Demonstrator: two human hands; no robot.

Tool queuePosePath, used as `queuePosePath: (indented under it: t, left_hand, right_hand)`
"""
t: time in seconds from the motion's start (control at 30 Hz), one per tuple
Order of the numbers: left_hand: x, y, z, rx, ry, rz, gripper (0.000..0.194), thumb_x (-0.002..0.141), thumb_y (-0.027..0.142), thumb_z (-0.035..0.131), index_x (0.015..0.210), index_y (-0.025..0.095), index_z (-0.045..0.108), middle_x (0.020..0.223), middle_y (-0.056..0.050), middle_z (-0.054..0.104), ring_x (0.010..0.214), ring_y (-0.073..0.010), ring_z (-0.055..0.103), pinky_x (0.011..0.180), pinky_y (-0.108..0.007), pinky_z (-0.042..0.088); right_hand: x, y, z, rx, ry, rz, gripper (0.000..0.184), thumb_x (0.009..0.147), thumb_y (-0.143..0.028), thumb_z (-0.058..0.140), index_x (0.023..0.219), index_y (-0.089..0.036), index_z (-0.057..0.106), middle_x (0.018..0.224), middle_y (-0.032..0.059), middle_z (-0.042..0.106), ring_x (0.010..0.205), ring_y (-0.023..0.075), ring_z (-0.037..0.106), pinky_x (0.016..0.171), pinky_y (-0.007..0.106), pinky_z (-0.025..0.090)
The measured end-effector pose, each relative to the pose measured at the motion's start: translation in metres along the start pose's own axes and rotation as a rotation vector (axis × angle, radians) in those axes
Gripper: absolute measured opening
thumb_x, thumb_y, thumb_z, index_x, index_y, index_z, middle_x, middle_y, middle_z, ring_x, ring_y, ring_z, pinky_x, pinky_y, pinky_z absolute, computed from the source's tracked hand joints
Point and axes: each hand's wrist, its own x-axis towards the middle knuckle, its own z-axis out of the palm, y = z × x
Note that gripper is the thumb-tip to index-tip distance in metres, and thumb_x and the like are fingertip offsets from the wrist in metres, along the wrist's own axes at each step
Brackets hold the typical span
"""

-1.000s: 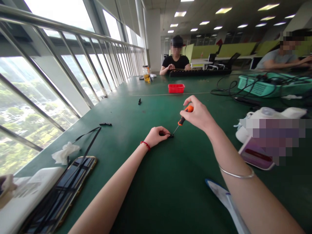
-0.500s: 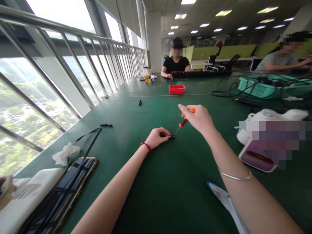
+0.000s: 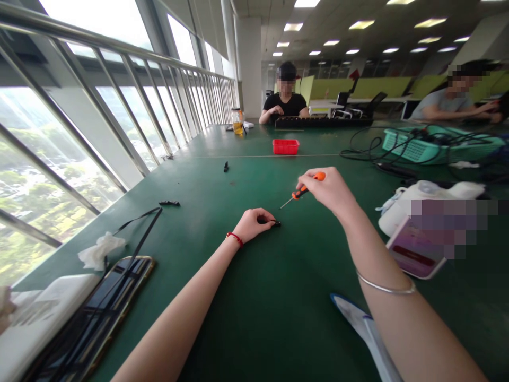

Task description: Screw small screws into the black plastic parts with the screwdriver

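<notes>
Low over the green table (image 3: pixel 238 297), my left hand (image 3: pixel 254 224) pinches a small black part (image 3: pixel 277 224) between thumb and fingers; most of the part is hidden, so its kind is unclear. My right hand (image 3: pixel 328 188) is closed around a screwdriver (image 3: pixel 301 192) with an orange and black handle. The thin metal shaft slants down to the left, its tip a little above and apart from the black part. Farther off lie another small black piece (image 3: pixel 226 167) and, to the left, a dark strip-like piece (image 3: pixel 169 203).
A red tray (image 3: pixel 285 147) stands ahead. At right are a teal basket (image 3: pixel 413 149) with cables, a white bottle (image 3: pixel 392 215) and a propped phone (image 3: pixel 417 254). Another phone (image 3: pixel 119 289), straps and tissue (image 3: pixel 101 250) lie left. Two people sit at the far side.
The screwdriver tip has lifted off the black part, and my right hand has shifted slightly right. My left hand keeps its pinch in nearly the same place.
</notes>
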Motion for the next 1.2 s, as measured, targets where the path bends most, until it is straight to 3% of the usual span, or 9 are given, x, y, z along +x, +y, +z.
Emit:
queuePosePath:
  t: [0.07, 0.13, 0.27, 0.43, 0.67, 0.83, 0.97, 1.07, 1.2]
  left_hand:
    - [0.000, 0.000, 0.000, 0.000, -0.001, -0.005, 0.011, 0.068, 0.021, 0.063, 0.075, 0.014, 0.068, 0.075, -0.004, 0.071, 0.070, -0.0136, 0.064, 0.075, -0.026, 0.054]
    - [-0.001, 0.000, -0.001, 0.010, 0.003, -0.006, 0.012, 0.069, 0.022, 0.063, 0.076, 0.014, 0.069, 0.076, -0.004, 0.071, 0.070, -0.0139, 0.065, 0.075, -0.026, 0.053]
    - [0.000, -0.002, -0.002, 0.021, 0.065, 0.003, 0.015, 0.070, 0.026, 0.063, 0.078, 0.014, 0.069, 0.081, -0.005, 0.071, 0.074, -0.0152, 0.065, 0.077, -0.028, 0.052]
    - [-0.001, 0.000, -0.011, -0.042, 0.268, -0.010, 0.018, 0.069, 0.028, 0.066, 0.078, 0.014, 0.069, 0.083, -0.006, 0.071, 0.078, -0.0168, 0.065, 0.079, -0.030, 0.051]
    - [-0.041, 0.010, -0.064, 0.188, 0.532, 0.005, 0.020, 0.071, 0.033, 0.064, 0.079, 0.016, 0.070, 0.082, -0.004, 0.071, 0.080, -0.0169, 0.064, 0.077, -0.028, 0.050]
    - [-0.084, -0.011, -0.095, 0.415, 0.667, -0.085, 0.022, 0.071, 0.037, 0.061, 0.077, 0.018, 0.071, 0.081, -0.003, 0.071, 0.079, -0.0179, 0.062, 0.076, -0.029, 0.049]
    - [-0.099, -0.024, -0.111, 0.569, 0.781, -0.247, 0.022, 0.067, 0.038, 0.063, 0.076, 0.019, 0.072, 0.078, -0.004, 0.070, 0.081, -0.0214, 0.062, 0.076, -0.031, 0.048]
    - [-0.097, -0.019, -0.105, 0.408, 0.743, -0.315, 0.025, 0.069, 0.039, 0.062, 0.078, 0.018, 0.071, 0.078, -0.004, 0.071, 0.080, -0.0207, 0.064, 0.075, -0.031, 0.050]
    - [-0.077, 0.007, -0.068, 0.231, 0.476, -0.097, 0.021, 0.070, 0.036, 0.063, 0.077, 0.017, 0.070, 0.085, -0.005, 0.072, 0.084, -0.0198, 0.064, 0.083, -0.033, 0.049]
  right_hand:
    - [0.005, -0.006, -0.001, -0.024, 0.144, -0.056, 0.022, 0.072, -0.033, 0.050, 0.064, -0.019, 0.065, 0.062, 0.0028, 0.063, 0.056, 0.0153, 0.051, 0.051, 0.026, 0.033]
    - [0.009, -0.009, 0.002, -0.074, 0.197, -0.155, 0.024, 0.076, -0.037, 0.049, 0.073, -0.020, 0.067, 0.070, 0.0038, 0.064, 0.064, 0.0170, 0.055, 0.056, 0.026, 0.035]
    - [-0.001, 0.005, 0.018, -0.281, 0.013, -0.280, 0.020, 0.079, -0.036, 0.050, 0.081, -0.024, 0.065, 0.081, 0.0032, 0.063, 0.069, 0.0161, 0.054, 0.057, 0.025, 0.035]
    - [-0.042, 0.056, 0.043, -0.336, -0.061, -0.136, 0.014, 0.078, -0.029, 0.049, 0.086, -0.024, 0.059, 0.087, 0.0034, 0.057, 0.072, 0.0166, 0.053, 0.056, 0.025, 0.036]
    - [-0.050, 0.096, 0.057, -0.102, -0.047, -0.074, 0.012, 0.074, -0.024, 0.049, 0.083, -0.023, 0.056, 0.091, 0.0026, 0.061, 0.077, 0.0172, 0.056, 0.063, 0.027, 0.040]
    - [-0.042, 0.105, 0.059, -0.011, -0.040, -0.060, 0.010, 0.071, -0.024, 0.051, 0.079, -0.022, 0.056, 0.089, 0.0018, 0.064, 0.076, 0.0170, 0.057, 0.069, 0.029, 0.042]
    - [-0.042, 0.107, 0.059, -0.020, -0.063, -0.060, 0.010, 0.072, -0.024, 0.051, 0.080, -0.023, 0.057, 0.092, 0.0014, 0.064, 0.077, 0.0174, 0.057, 0.069, 0.029, 0.041]
    - [-0.044, 0.105, 0.059, -0.071, -0.093, -0.068, 0.011, 0.073, -0.025, 0.051, 0.082, -0.023, 0.057, 0.092, 0.0011, 0.064, 0.078, 0.0174, 0.056, 0.067, 0.028, 0.040]
    - [-0.044, 0.102, 0.060, -0.171, -0.120, -0.070, 0.013, 0.075, -0.026, 0.050, 0.084, -0.025, 0.059, 0.092, 0.0007, 0.063, 0.076, 0.0178, 0.056, 0.062, 0.027, 0.038]
